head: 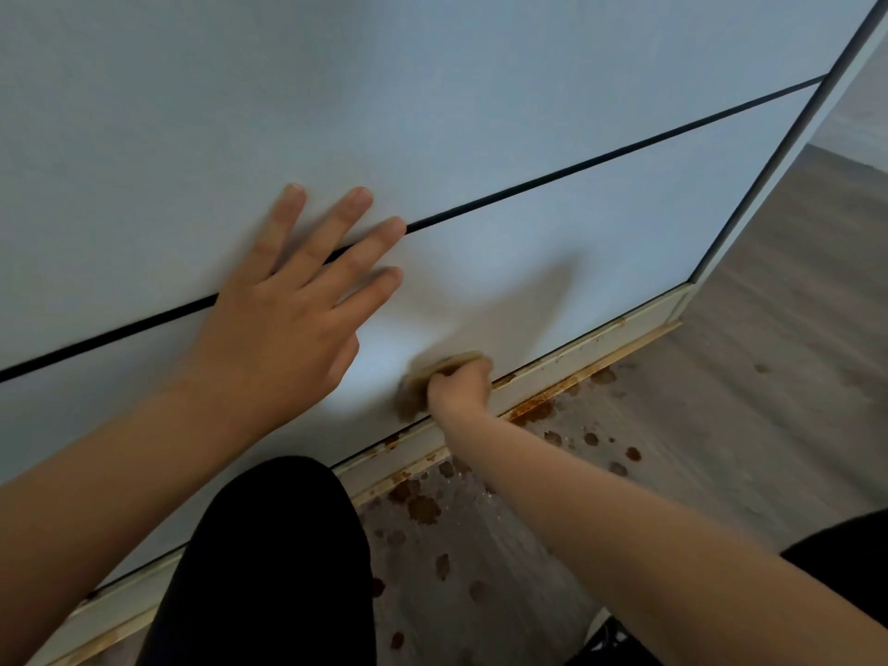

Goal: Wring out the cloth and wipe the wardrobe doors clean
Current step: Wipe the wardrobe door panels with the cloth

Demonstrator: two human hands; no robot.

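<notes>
Cloth [417, 384], brownish and blurred, was bunched in the right hand [459, 383], whose fingers were closed around it, pressing it against the pale wardrobe door [552, 262] just above the door's bottom edge and the stained plinth [567, 365]. The left hand [293, 310] lay flat and spread on the door, holding nothing, fingers crossing the dark gap [600, 161] between panels. Door surface to the right of the cloth stood bare up to the corner edge [769, 165]. Brown spots [423, 507] marked the floor [721, 425] beside a dark-clad knee [274, 560].
</notes>
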